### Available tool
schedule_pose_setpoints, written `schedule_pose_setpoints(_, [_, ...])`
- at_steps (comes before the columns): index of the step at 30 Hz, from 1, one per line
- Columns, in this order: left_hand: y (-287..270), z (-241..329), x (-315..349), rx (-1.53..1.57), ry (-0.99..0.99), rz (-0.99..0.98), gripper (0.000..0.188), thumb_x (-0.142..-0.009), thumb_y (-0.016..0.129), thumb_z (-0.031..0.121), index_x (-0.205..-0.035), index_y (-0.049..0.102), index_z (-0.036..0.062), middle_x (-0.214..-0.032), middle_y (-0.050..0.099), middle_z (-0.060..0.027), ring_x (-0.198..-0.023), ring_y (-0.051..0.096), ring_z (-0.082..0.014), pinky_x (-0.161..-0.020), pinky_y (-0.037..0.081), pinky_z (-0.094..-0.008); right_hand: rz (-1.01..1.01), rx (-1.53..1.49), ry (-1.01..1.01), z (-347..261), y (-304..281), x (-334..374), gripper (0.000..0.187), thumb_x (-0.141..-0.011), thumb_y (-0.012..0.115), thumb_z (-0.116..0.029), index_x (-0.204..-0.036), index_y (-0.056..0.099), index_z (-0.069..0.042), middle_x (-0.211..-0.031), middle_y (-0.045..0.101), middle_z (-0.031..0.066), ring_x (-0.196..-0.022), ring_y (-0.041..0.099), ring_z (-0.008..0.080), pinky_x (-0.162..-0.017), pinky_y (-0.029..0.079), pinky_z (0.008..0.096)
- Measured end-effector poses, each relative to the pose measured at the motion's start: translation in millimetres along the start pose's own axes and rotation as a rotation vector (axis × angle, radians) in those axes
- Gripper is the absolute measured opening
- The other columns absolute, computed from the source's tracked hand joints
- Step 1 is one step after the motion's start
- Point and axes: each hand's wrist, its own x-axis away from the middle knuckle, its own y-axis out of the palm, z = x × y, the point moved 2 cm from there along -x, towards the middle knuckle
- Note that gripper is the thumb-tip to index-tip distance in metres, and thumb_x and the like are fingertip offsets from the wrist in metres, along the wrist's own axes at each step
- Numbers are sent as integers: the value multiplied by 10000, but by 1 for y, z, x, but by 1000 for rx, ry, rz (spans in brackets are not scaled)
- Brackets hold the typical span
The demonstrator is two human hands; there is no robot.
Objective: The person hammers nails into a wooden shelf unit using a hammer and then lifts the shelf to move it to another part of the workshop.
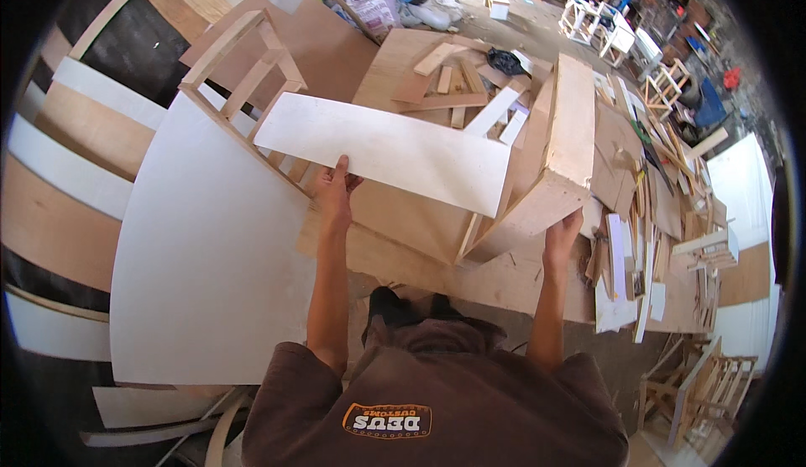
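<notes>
A wooden furniture piece is held up in front of me, with a long white panel (386, 152) running across it. At its left end is an open ladder-like wooden frame (243, 89); whether it is joined to the panel, I cannot tell. Its right end is a boxy plywood part (564, 144). My left hand (336, 194) grips the panel's near edge, thumb on the white face and fingers below it. My right hand (562, 233) is closed at the lower near corner of the boxy part, its fingers partly hidden behind the wood.
A plywood worktable (395, 244) lies beneath, with loose wood offcuts (453, 81) and a black bag (505, 62) on it. To my left stands a large white sheet (201, 249). Scrap strips (642, 249) pile up at the right, near small wooden frames (701, 391).
</notes>
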Motion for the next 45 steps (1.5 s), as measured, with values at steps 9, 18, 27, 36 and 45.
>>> schedule_pose_setpoints(9, [-6, 4, -12, -91, -31, -199, 330, -959, 652, 249, -1115, 579, -33, -909, 641, -82, -719, 628, -138, -675, 562, -283, 517, 13, -201, -62, 21, 85, 171, -1010, 492, -89, -1110, 578, 20, -942, 589, 59, -798, 501, 117, -707, 418, 271])
schedule_pose_setpoints(18, [-2, 24, -7, -168, -206, -588, 430, -986, 595, 365, -1145, 581, -34, -986, 700, -151, -961, 704, -242, -732, 535, -310, 233, 587, -694, -81, 137, 170, 295, -879, 622, -97, -1153, 555, -10, -1135, 569, 174, -997, 567, 280, -820, 472, 358])
schedule_pose_setpoints(27, [-66, 94, -55, -921, 434, -748, 482, -923, 667, 317, -1278, 558, 9, -1075, 704, -153, -1067, 658, -279, -920, 483, -382, 21, 1182, -402, -88, 195, 113, 636, -788, 716, -143, -1389, 508, -169, -1393, 493, 93, -1337, 423, 306, -1109, 310, 471])
schedule_pose_setpoints(36, [-94, 88, -126, -1363, 1279, -578, 546, -871, 610, 53, -1402, 518, 143, -1474, 466, -109, -1383, 393, -260, -1139, 279, -435, 59, 1400, -405, -75, 202, 114, 627, -823, 671, -93, -1397, 521, -297, -1390, 486, 62, -1274, 451, 283, -1088, 313, 488])
schedule_pose_setpoints(45, [-101, 88, -127, -1399, 1278, -587, 591, -849, 602, 21, -1418, 507, 148, -1477, 474, -58, -1396, 378, -232, -1163, 242, -432, 83, 1402, -429, -76, 202, 125, 628, -813, 679, -73, -1380, 541, -305, -1394, 487, 59, -1288, 435, 275, -1084, 308, 490])
